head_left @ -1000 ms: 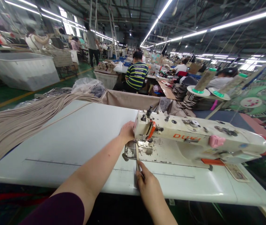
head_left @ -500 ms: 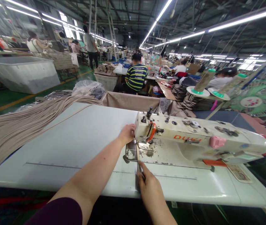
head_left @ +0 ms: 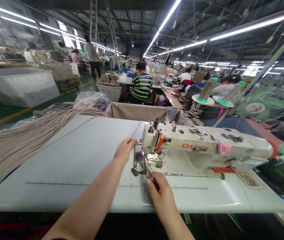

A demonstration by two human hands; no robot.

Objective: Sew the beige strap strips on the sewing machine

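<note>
A cream sewing machine [head_left: 202,146] with orange lettering lies across the white table [head_left: 81,160]. My left hand [head_left: 126,149] reaches to the left end of the machine head, fingers pinched near a small metal part by the needle area. My right hand [head_left: 159,193] rests at the table's front edge, pinching a thin strip [head_left: 147,170] that runs up to the metal needle plate [head_left: 139,163]. A thick bundle of beige cords [head_left: 19,140] drapes over the table's left side.
Two thread cones [head_left: 208,91] stand behind the machine, a green fan [head_left: 265,103] to the right. A person in a striped shirt [head_left: 140,86] sits ahead at another bench. A white bin [head_left: 19,85] stands far left, stacked pieces [head_left: 194,103] behind.
My left hand has slid slightly left and down off the machine head's end and now pinches beside it. My right hand has closed tighter on the strip. The view has tipped a little.
</note>
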